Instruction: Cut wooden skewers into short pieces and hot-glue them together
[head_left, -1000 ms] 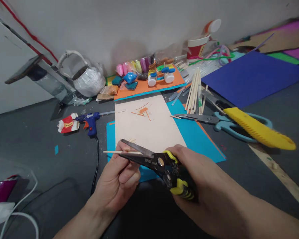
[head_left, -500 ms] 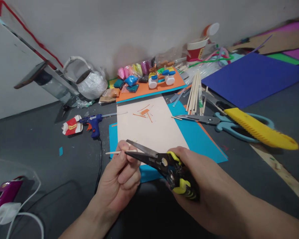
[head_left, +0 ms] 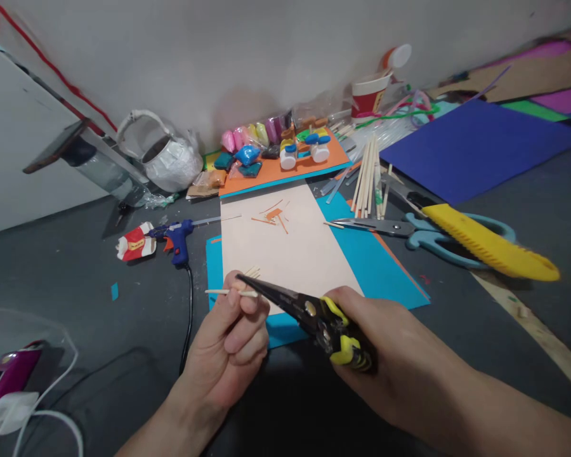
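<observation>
My left hand (head_left: 238,339) pinches a thin wooden stick (head_left: 216,291) between thumb and fingertips, its short ends sticking out on both sides. In my right hand (head_left: 390,336) is a pair of shears (head_left: 309,309) with black blades and black-and-yellow handles. The blades are closed, with their tips just above the stick and close to my left fingertips. Behind the fingers, a few small stick pieces (head_left: 253,271) lie on a pale sheet of paper (head_left: 295,254). Orange scraps (head_left: 275,214) lie farther up that sheet.
On the left is a blue glue gun (head_left: 178,241) with its cord. To the right lie blue-handled scissors (head_left: 394,227), a yellow cutter (head_left: 492,241) and a bundle of wooden sticks (head_left: 367,178). Clay packets (head_left: 247,154) and a small model (head_left: 304,149) sit at the back.
The shears' blades have gone from open around the stick to closed. The stick's right end now shows beside my left fingertips, and small stick pieces are visible on the paper behind.
</observation>
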The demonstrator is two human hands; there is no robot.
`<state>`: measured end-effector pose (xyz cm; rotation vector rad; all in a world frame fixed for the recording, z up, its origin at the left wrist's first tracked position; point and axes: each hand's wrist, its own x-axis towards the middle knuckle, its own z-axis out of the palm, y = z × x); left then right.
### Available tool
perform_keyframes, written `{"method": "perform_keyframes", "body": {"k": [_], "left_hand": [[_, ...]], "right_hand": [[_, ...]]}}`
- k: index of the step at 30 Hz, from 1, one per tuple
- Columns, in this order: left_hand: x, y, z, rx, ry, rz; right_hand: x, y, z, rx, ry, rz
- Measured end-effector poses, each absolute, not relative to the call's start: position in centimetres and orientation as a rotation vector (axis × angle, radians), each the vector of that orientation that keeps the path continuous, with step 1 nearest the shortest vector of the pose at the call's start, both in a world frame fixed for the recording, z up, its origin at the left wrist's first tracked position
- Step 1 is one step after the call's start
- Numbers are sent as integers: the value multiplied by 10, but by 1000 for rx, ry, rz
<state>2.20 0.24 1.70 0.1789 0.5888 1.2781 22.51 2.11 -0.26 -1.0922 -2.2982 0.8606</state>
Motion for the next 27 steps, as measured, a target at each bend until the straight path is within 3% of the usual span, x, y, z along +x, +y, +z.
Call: {"method": "perform_keyframes", "body": {"k": [12, 24, 27], "left_hand": [[21, 3, 15, 161, 674, 1257], [22, 3, 13, 104, 637, 1261], [22, 3, 14, 104, 587, 1273]], "right_hand": [[227, 22, -1, -1031, -2331, 857], [228, 17, -10, -1098, -2356, 658], [226, 19, -9, -1142, -2333, 746]]}}
